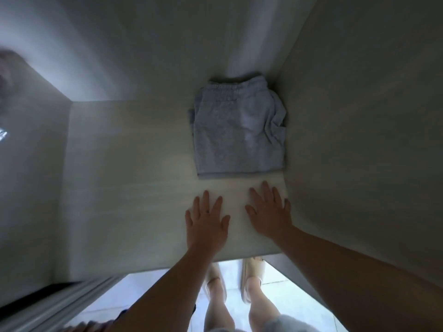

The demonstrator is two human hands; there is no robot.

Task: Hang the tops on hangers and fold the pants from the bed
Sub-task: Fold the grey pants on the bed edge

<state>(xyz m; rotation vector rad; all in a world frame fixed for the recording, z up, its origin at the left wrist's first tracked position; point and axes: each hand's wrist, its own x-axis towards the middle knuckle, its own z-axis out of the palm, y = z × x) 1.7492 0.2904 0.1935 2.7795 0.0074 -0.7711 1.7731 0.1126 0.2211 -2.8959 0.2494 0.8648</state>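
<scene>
A folded pair of light grey pants (237,130) lies on a pale wardrobe shelf (124,188), pushed against the right side wall, waistband toward the back. My left hand (207,219) and my right hand (269,212) are both spread flat with straight fingers over the shelf, just in front of the pants and apart from them. Neither hand holds anything. No tops or hangers are in view.
The shelf sits in a wardrobe compartment with a left wall (31,188), a right wall (359,140) and a back wall (143,56). A sliding-door rail (60,300) runs at the lower left. Below the shelf edge are a tiled floor and my feet in sandals (251,279).
</scene>
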